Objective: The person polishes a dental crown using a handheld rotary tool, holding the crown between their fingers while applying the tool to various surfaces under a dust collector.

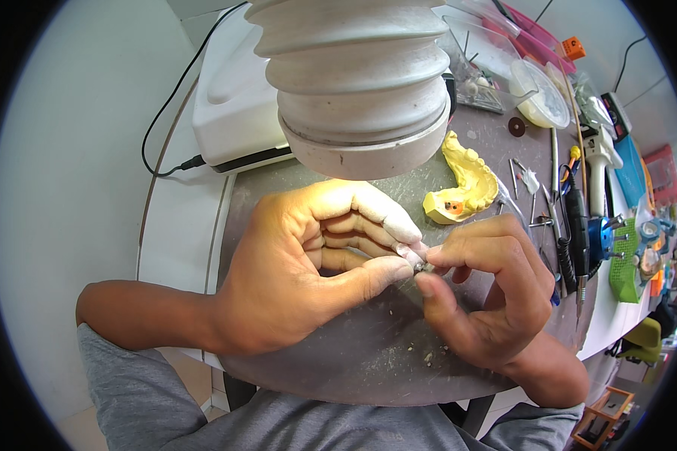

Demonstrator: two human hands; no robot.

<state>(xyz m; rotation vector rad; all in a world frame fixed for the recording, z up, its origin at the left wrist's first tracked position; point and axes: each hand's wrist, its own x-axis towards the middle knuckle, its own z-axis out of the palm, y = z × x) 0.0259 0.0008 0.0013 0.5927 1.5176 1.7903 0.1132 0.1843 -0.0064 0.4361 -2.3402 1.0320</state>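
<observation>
My left hand [308, 270] is closed in a pinch on a small greyish metal piece [421, 267], its fingertips dusted with white powder. My right hand [496, 293] grips the same piece between thumb and forefinger. Just above my right hand rests a yellow dental cast [474, 180] with an orange-brown mark on its base. Both hands are over the grey work mat [323, 368]. The piece's exact shape is too small and partly hidden to tell.
A white ribbed suction hose [353, 90] hangs overhead, beside a white machine [226, 120] with a black cable. Rightward lie a plastic container [541, 98], a black handpiece [577, 240], several metal tools, a blue device [599, 239] and a green basket [624, 274].
</observation>
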